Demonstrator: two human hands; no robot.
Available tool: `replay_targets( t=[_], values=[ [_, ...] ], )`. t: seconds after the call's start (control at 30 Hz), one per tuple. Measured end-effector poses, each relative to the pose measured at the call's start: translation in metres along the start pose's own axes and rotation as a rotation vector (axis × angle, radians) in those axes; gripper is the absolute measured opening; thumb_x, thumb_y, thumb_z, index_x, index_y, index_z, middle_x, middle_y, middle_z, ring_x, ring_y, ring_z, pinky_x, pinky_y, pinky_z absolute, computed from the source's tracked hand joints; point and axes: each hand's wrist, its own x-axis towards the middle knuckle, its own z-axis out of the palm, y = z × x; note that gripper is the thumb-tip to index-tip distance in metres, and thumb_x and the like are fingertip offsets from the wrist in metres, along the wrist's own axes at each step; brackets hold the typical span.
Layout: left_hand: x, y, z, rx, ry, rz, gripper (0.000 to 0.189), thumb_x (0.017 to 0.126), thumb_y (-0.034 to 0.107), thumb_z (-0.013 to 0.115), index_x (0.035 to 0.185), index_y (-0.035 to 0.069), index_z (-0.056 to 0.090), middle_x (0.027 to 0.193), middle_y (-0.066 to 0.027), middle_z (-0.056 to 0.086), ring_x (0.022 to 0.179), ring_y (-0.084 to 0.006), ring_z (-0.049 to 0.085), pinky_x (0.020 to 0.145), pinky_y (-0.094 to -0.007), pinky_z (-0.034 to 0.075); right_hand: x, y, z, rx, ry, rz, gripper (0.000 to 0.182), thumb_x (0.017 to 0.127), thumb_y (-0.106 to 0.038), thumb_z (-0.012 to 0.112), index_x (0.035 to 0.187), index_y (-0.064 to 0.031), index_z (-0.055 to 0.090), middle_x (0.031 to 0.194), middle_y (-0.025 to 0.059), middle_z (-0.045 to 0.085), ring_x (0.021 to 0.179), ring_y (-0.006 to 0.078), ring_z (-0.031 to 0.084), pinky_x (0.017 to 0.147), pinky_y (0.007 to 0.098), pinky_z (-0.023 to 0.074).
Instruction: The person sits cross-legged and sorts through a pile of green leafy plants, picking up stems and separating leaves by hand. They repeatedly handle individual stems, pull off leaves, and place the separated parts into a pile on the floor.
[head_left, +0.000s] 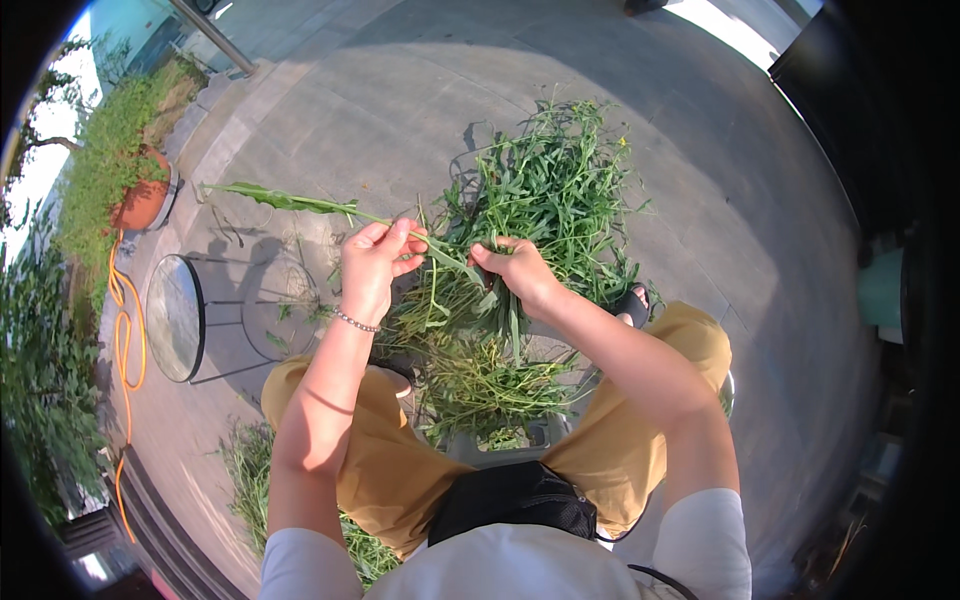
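My left hand (384, 259) pinches a long green plant stem (330, 204) between thumb and fingers; its leafy end reaches out to the left. Close by on the right, my right hand (517, 271) is closed on a bunch of green leaves (511, 315) that hang below the fingers. Beyond my hands a large heap of leafy green plants (559, 187) lies on the paving. Nearer, between my legs, is a pile of thinner, yellowish stems (487, 386), partly over a grey plastic container (551, 431).
At the left stands a round metal-framed stand (201, 319), with an orange cord (124, 322) and a terracotta pot (146, 191) beyond. More cut greens (251, 465) lie beside my left leg. A metal post (217, 37) rises at the upper left.
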Motion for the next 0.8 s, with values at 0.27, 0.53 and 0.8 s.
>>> replay_targets(
  t=[0.27,0.53,0.8],
  values=[
    [-0.003,-0.003,0.005,0.07,-0.046,0.007,0.019,0.087,0.019,0.058,0.088,0.001,0.061,0.085,-0.0077,0.064,0.073,-0.0134,0.06,0.061,-0.0255,0.051,-0.009,-0.002,0.018,-0.508,-0.045,-0.191,0.03,0.077,-0.03,0.071,0.086,-0.0026,0.063,0.062,-0.0006,0.053,0.058,0.0059,0.048,0.052,0.0221,0.038],
    [0.004,0.007,-0.002,-0.043,0.084,0.046,0.018,0.087,0.017,0.059,0.088,-0.001,0.06,0.083,-0.0083,0.064,0.068,-0.0132,0.06,0.06,-0.0252,0.052,-0.009,0.009,0.017,-0.213,-0.024,-0.046,0.027,0.082,-0.022,0.066,0.092,0.0026,0.062,0.071,0.0024,0.058,0.062,0.0101,0.048,0.061,0.0272,0.0424],
    [0.005,0.012,-0.008,-0.088,0.08,0.076,0.02,0.088,0.021,0.058,0.09,0.002,0.057,0.084,-0.0072,0.062,0.07,-0.0122,0.058,0.059,-0.0236,0.048,-0.015,0.001,0.027,0.134,0.022,-0.089,0.012,0.078,-0.013,0.069,0.081,-0.0043,0.062,0.072,0.0013,0.063,0.052,0.0064,0.045,0.05,0.0209,0.0361]
  ],
)
